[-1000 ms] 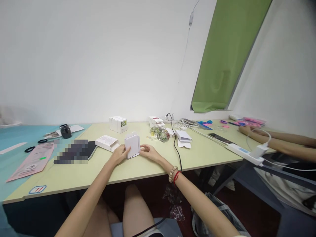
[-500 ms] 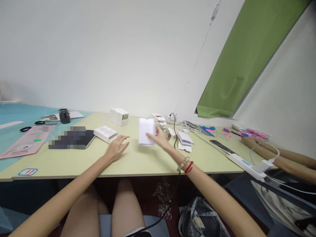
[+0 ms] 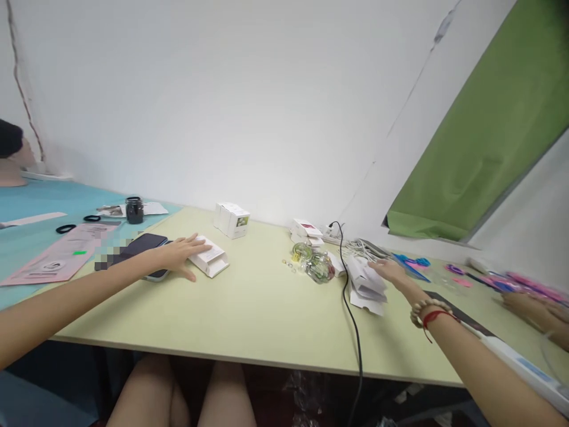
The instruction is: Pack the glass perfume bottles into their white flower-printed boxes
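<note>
On the left, my left hand (image 3: 183, 256) has its fingers spread, the fingertips at the near edge of a small white box (image 3: 210, 258) with an open end. A dark phone-like slab (image 3: 149, 242), partly hidden, lies behind that forearm. At the right, my right hand (image 3: 390, 273) has its fingers on the edge of a white carton (image 3: 365, 277), which rests over other white cardboard pieces (image 3: 368, 303). The fingertips are slightly blurred. Clear-wrapped coils (image 3: 317, 265) and another white box (image 3: 336, 264) lie just left of that pile.
White boxes (image 3: 232, 219) stand near the wall, with more boxes (image 3: 307, 230) farther right. A black cable (image 3: 345, 290) crosses the table and hangs over its front edge. A dark jar (image 3: 134, 210) is at left. Another person's hands (image 3: 533, 308) are at far right.
My right hand has carried the white carton rightward from mid-table to the cardboard pile. My left hand has moved left to the small box. The view has shifted.
</note>
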Motion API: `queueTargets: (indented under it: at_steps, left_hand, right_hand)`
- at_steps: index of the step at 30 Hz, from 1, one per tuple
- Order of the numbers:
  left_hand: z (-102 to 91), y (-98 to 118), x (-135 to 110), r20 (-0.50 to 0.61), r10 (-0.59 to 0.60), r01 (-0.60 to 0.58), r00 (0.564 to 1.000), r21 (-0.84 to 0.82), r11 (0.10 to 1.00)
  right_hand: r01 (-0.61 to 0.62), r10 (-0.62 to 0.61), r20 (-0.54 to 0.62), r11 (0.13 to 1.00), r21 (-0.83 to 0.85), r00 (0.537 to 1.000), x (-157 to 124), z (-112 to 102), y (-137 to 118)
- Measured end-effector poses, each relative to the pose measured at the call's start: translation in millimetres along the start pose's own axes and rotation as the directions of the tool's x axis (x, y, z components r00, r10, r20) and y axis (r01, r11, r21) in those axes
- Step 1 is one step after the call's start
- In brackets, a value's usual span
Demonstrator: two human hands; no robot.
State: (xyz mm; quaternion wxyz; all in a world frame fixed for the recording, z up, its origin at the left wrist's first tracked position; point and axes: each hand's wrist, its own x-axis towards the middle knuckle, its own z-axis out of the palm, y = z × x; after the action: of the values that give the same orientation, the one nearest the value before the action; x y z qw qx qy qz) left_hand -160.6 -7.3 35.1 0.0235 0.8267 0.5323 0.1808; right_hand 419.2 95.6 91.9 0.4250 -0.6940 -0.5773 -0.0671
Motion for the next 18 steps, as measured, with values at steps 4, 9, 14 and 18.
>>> queueTargets:
  at_steps: [4, 9, 14, 18]
  left_hand:
    - [11.5, 13, 28, -0.102, -0.037, 0.033, 0.994, -0.042, 0.999]
    - [22.2, 69, 66, -0.317, -0.108, 0.064, 0.942, -0.146, 0.987]
    - [37.4, 122, 82, -0.197, 0.039, -0.168, 0.980, -0.697, 0.697]
    - [58.8, 121, 76, -0.116, -0.177, -0.021, 0.977, -0.885, 0.466]
  right_hand:
    - [0.222, -0.224, 0.118, 0.975, 0.028, 0.967, 7, 24, -42]
    - [0.519, -0.665, 0.244, 0.721, 0.459, 0.706, -48, 44, -143]
    - [0.290, -0.751, 0.448, 0.622, 0.728, 0.485, -91, 50, -215]
    - [0.107, -0.626, 0.723, 0.773, 0.626, 0.291, -73, 60, -216]
